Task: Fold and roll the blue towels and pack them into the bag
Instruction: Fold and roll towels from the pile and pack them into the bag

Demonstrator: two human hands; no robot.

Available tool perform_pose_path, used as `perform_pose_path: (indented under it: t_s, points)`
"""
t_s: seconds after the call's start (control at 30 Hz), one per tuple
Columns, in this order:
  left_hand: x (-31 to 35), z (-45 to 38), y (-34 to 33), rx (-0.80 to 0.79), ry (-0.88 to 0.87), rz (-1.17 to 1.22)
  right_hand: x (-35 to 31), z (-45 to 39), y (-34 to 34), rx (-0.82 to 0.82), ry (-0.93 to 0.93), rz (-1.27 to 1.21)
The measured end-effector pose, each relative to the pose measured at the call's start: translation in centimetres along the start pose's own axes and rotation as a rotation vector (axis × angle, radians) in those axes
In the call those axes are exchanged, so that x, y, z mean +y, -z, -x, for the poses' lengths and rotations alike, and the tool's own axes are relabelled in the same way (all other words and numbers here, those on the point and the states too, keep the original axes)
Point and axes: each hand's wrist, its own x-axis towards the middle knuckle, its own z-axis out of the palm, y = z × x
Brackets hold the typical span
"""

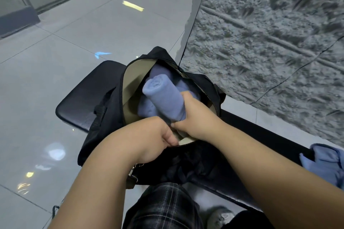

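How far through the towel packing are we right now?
Done: at least two rolled towels already lie inside the open bag. In hand: the right hand grips another rolled towel over the opening while the left hand holds the bag's rim. Left: a loose blue towel waits unrolled on the bench.

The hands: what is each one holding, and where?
Right hand grips the rolled blue towel at its near end; left hand holds the bag rim open.

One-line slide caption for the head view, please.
Right hand pushes a rolled blue towel into the open black bag while the left hand holds its rim.
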Motion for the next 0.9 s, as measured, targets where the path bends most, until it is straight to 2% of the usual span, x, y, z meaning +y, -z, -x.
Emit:
perform_pose_path:
  t_s: [0.2, 0.37, 0.47, 0.63, 0.9]
  points:
    - [0.4, 0.7, 0.7, -0.007, 0.047, -0.121, -1.1, -0.7, 0.9, 0.008, 0.011, 0.019]
    - [0.6, 0.6, 0.5, -0.006, 0.049, -0.170, -1.1, -0.8, -0.6, -0.241, -0.074, 0.234]
    - [0.6, 0.6, 0.3, -0.031, 0.059, -0.186, -1.3, -1.0, -1.5, -0.290, -0.035, 0.353]
    - [0.3, 0.4, 0.0, -0.050, 0.066, -0.181, -1.4, -1.5, -3.5, -0.294, 0.018, 0.562]
    - [-0.2, 0.0, 0.2, -0.057, 0.055, -0.158, -0.3, -2.0, -4.6, -0.100, 0.020, 0.656]
